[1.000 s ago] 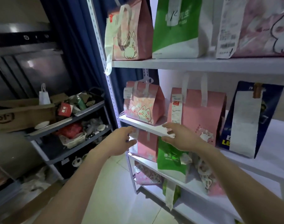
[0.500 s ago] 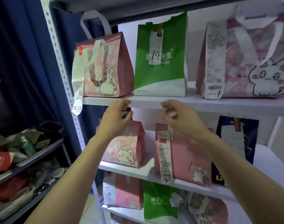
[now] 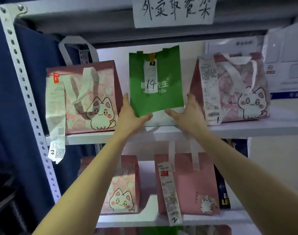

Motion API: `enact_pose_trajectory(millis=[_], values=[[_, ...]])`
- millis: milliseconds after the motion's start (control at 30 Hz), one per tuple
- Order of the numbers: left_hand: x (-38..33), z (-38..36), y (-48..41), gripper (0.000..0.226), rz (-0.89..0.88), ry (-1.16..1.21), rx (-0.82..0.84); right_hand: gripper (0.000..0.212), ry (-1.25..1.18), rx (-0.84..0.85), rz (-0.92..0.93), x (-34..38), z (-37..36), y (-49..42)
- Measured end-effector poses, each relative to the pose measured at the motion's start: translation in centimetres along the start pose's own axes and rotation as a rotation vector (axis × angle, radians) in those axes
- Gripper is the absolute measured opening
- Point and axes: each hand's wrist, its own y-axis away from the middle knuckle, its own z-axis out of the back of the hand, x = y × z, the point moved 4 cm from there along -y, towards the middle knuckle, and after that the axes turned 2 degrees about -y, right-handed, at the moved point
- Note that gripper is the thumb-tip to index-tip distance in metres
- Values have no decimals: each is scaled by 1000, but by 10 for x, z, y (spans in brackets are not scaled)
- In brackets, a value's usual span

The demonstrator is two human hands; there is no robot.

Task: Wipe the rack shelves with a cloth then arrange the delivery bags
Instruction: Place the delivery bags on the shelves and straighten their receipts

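Both hands [image 3: 159,116] have risen to grip the green bag [image 3: 156,82].

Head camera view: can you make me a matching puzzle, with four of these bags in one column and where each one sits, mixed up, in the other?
Things
1. green bag
2. bag with receipt 1
3. bag with receipt 2
4. bag with receipt 3

Places
A. lower shelf
B. top shelf, beside the white box
C. top shelf, next to the rack post
D. top shelf, held between the left hand and right hand

Pairs: 1-D, 2-B, 3-A, 4-C
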Motion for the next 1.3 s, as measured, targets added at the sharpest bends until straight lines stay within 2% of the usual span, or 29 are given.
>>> enact_pose_trajectory(millis=[67, 133, 267, 433, 633, 767, 867, 1000, 1100, 1300], values=[[8, -8, -4, 124, 39, 26, 32, 94, -66, 94, -110, -5, -7, -4], [14, -12, -1, 115, 19, 3, -7, 79, -34, 141, -119, -8, -8, -4], [12, -9, 15, 108, -32, 20, -61, 66, 11, 89, -71, 0, 4, 8], [-6, 3, 53, 104, -67, 25, -120, 55, -62, 30, -18, 16, 27, 44], [-39, 18, 117, 105, -72, 78, -213, 49, -113, 10, 54, 25, 70, 95], [-66, 16, 180, 110, -17, 126, -244, 38, -161, 23, 54, 6, 105, 137], [-87, -5, 236, 102, 1, 140, -254, 37, -189, 48, 26, -27, 133, 177], [-109, -56, 295, 82, 47, 180, -105, 42, -178, 62, -39, -87, 178, 230], [-125, -107, 334, 67, 62, 176, 17, 48, -61, 47, -119, -135, 214, 263], [-146, -204, 379, 68, 99, 211, 253, 50, -6, -19, -272, -234, 275, 311]])
